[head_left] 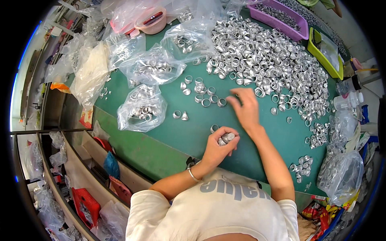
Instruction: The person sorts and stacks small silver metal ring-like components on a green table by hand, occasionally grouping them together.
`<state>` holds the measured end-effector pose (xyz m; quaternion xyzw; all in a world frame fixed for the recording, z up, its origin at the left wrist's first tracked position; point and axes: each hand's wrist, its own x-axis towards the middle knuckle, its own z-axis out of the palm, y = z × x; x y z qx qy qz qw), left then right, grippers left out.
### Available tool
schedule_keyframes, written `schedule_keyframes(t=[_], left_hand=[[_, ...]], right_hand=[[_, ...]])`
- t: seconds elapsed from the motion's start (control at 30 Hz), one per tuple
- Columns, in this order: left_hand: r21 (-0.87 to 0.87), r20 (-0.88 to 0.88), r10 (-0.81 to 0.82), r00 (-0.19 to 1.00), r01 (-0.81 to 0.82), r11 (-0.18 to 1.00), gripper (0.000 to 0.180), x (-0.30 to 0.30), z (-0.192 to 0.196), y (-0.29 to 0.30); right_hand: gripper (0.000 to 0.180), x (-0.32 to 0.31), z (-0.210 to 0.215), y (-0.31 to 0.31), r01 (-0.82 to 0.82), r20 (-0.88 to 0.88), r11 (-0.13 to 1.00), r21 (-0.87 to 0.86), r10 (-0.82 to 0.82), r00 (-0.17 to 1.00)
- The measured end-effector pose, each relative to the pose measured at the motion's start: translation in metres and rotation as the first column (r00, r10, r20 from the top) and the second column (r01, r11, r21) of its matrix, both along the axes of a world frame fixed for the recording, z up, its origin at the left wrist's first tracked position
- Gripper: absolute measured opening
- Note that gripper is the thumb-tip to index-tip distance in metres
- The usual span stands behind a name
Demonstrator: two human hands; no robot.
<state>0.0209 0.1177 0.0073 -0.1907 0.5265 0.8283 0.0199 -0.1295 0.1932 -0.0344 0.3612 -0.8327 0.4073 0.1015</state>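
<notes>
My left hand (217,148) is closed around a short stack of silver metal rings (225,138) just above the green table top (169,144). A thin bracelet sits on that wrist. My right hand (244,109) reaches forward with its fingers spread, palm down, over loose rings (209,98) lying singly on the mat. It is at the near edge of a large heap of silver rings (265,60). Whether it grips a ring is hidden under the fingers. One more ring (214,128) lies just beyond my left hand.
Several clear plastic bags of rings (141,108) lie at the left and back of the table. A purple tray (281,18) and a yellow-green tray (325,56) stand at the back right. White bottles (348,99) and more bags (341,172) sit at the right edge.
</notes>
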Motion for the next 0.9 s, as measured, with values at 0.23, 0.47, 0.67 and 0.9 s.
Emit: schedule_keyframes(t=[0.23,0.47,0.67,0.9], left_hand=[[0.041,0.049,-0.014,0.999,0.012,0.999,0.008,-0.008,-0.009,0.000],[0.003,-0.018,0.185,0.982,-0.185,0.983,0.031,-0.025,-0.011,-0.001],[-0.021,-0.086,0.157,0.984,-0.159,0.987,0.035,-0.031,-0.015,0.005],[-0.149,-0.165,0.044,0.985,-0.069,0.986,0.031,-0.034,-0.016,0.015]], right_hand=[[0.028,-0.009,-0.004,0.016,0.243,-0.094,0.940,0.238,-0.227,0.969],[0.028,0.023,0.024,0.035,0.124,0.280,0.985,-0.121,-0.086,0.956],[0.034,0.053,0.046,0.052,0.004,0.252,0.989,-0.147,0.033,0.967],[0.042,0.064,0.044,0.067,0.016,0.354,0.983,-0.184,0.051,0.934]])
